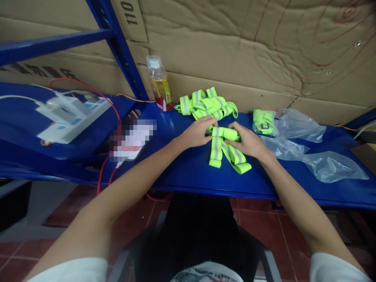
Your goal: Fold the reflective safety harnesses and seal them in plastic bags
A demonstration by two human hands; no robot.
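A neon yellow-green reflective strap (216, 147) with a grey stripe lies partly folded on the blue shelf, its loose ends toward me. At its left end is my left hand (198, 132), fingers curled round the band's edge. My right hand (246, 141) grips the folded right end between thumb and fingers. Just behind the hands sits a heap of similar reflective straps (210, 103), tangled together. To the right, a rolled strap (263, 121) with a dark buckle is packed in a clear bag.
Clear plastic bags (335, 166) lie at the right. A drink bottle (161, 84) stands at the back, against cardboard (205, 51). On the left are a phone (133, 139) with a red cable and a white power strip (73, 121). A blue post (123, 51) rises behind.
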